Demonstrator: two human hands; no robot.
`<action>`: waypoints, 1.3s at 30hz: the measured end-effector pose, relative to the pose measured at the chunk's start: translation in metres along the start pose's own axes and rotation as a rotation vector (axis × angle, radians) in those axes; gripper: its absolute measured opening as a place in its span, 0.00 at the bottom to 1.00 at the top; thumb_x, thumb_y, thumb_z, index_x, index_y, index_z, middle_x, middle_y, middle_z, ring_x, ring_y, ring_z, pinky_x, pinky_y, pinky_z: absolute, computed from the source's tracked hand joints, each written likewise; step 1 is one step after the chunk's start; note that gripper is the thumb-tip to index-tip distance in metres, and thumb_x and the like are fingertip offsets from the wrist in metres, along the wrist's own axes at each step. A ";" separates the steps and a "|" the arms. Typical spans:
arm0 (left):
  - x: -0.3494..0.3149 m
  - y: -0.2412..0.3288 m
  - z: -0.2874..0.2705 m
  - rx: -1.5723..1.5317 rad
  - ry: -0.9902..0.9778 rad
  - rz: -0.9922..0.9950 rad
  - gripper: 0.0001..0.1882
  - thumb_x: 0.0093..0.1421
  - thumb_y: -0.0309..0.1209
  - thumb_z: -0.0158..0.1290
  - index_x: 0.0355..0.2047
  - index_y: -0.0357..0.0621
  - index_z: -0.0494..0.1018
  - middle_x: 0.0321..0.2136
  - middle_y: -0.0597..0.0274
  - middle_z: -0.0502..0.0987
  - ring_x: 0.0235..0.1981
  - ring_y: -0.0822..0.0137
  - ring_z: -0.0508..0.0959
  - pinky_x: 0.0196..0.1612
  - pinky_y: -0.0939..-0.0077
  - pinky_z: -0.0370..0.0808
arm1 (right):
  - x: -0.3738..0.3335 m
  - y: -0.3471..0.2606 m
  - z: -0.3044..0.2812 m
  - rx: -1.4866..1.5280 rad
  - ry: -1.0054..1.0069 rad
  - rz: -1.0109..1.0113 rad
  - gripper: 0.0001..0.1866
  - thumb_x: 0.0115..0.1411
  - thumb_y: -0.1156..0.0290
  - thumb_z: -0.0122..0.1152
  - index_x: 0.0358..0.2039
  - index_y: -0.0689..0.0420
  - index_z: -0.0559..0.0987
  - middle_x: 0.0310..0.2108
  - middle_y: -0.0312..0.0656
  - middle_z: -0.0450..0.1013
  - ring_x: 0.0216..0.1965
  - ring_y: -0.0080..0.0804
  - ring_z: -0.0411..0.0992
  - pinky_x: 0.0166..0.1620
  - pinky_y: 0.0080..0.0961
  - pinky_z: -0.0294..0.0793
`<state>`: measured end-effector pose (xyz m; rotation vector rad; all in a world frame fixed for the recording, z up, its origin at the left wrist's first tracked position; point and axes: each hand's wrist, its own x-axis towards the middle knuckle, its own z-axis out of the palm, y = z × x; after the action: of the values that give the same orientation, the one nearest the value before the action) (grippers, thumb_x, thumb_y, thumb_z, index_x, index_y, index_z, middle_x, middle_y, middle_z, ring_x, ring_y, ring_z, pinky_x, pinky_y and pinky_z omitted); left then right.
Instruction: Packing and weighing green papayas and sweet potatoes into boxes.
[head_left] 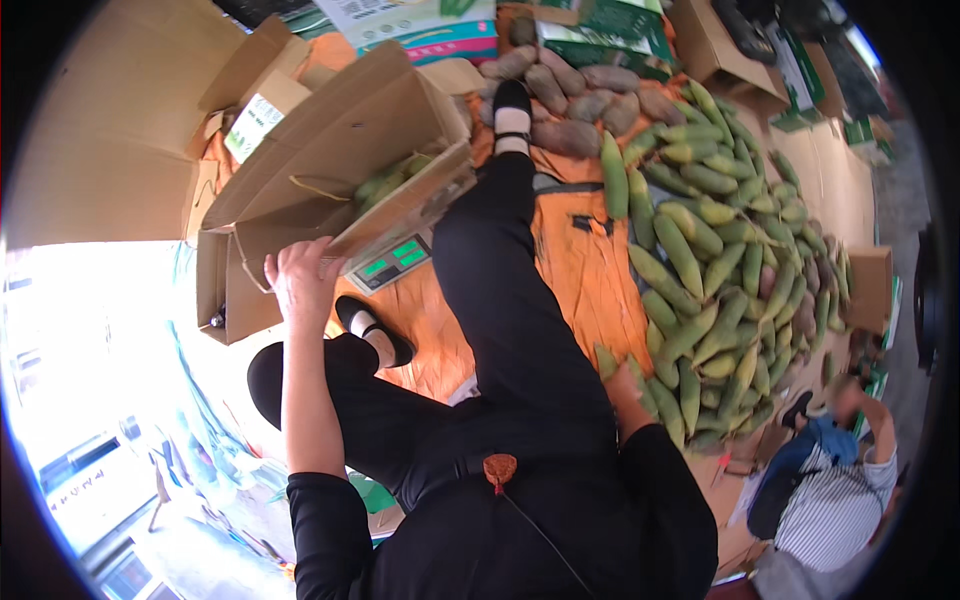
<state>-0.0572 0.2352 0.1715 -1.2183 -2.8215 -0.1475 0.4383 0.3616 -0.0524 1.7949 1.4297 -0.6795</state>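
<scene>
My left hand (303,280) has its fingers hooked over the near edge of an upright-walled cardboard box (330,140). Inside that box lie a few green radishes (385,182), partly hidden by the walls. A scale with a lit green display (392,262) shows beneath the box's near side. At the edge of a big pile of long green radishes (715,250), my right hand (627,392) is closed around a green radish (605,361); its fingers are partly hidden among the others.
Reddish-brown root vegetables (567,138) lie around my outstretched foot. Orange sheeting (570,270) covers the floor. More cartons (715,55) stand at the far side, and a small cardboard box (868,290) stands right of the pile. Another person (835,500) in a striped top sits at lower right.
</scene>
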 end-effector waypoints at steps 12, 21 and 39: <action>-0.008 0.003 -0.017 0.001 0.014 0.017 0.18 0.48 0.31 0.59 0.42 0.51 0.75 0.33 0.66 0.75 0.43 0.63 0.72 0.59 0.44 0.55 | 0.024 -0.003 -0.028 0.176 0.296 -0.381 0.36 0.38 0.63 0.71 0.48 0.55 0.66 0.43 0.47 0.70 0.47 0.44 0.69 0.48 0.38 0.67; -0.010 -0.004 -0.023 -0.070 0.086 0.004 0.17 0.48 0.30 0.59 0.41 0.50 0.76 0.35 0.65 0.74 0.44 0.62 0.72 0.57 0.47 0.58 | -0.091 -0.156 -0.247 1.052 0.480 -1.133 0.36 0.41 0.78 0.67 0.51 0.61 0.62 0.46 0.43 0.66 0.48 0.34 0.67 0.50 0.31 0.67; -0.003 -0.006 -0.022 -0.061 0.129 0.048 0.12 0.45 0.29 0.58 0.33 0.49 0.79 0.29 0.64 0.75 0.37 0.60 0.72 0.47 0.62 0.64 | -0.285 -0.423 -0.173 1.635 -0.559 -0.826 0.33 0.40 0.76 0.70 0.43 0.60 0.59 0.38 0.45 0.65 0.37 0.31 0.67 0.42 0.28 0.69</action>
<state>-0.0588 0.2263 0.1923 -1.2389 -2.6943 -0.3006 -0.0474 0.3828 0.1793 1.4826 1.0972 -3.1157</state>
